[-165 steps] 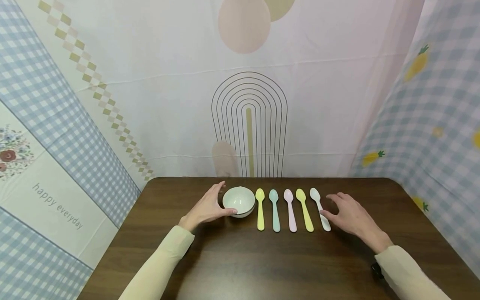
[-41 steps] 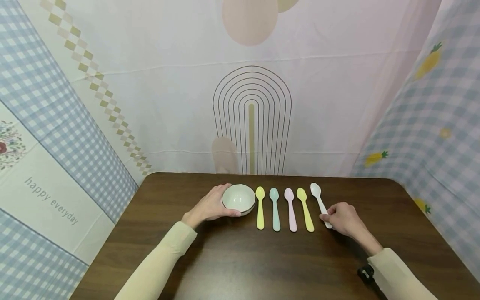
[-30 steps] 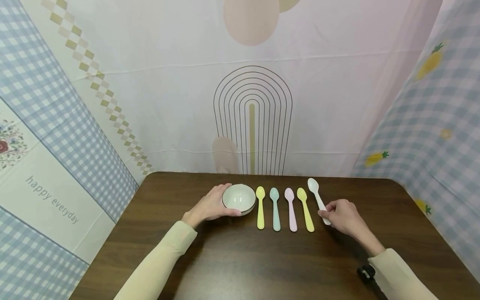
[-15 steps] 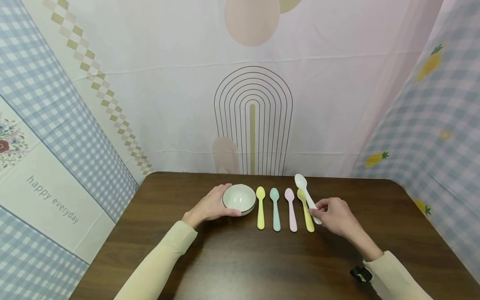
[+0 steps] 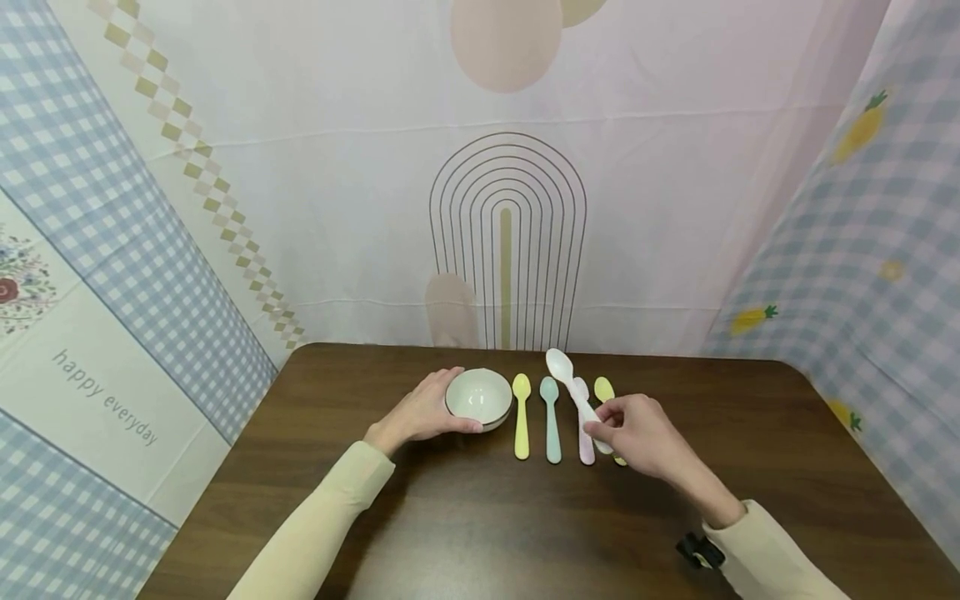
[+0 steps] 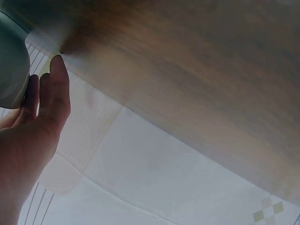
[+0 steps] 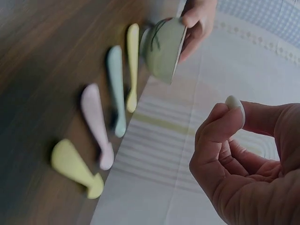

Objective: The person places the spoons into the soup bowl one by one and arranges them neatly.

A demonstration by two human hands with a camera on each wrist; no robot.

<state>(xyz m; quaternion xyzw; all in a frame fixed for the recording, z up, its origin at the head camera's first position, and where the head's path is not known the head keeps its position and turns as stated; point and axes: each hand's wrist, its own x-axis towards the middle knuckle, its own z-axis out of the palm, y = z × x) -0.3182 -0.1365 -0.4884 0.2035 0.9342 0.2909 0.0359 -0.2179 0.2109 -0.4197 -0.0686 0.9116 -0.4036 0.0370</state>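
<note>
White spoon [image 5: 576, 394] shifted toward the bowl [image 5: 478, 397] — right hand [image 5: 643, 436] pinches it.

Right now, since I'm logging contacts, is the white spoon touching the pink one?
Apart: the right wrist view shows a clear gap between the pinched white spoon and the pink spoon.
</note>
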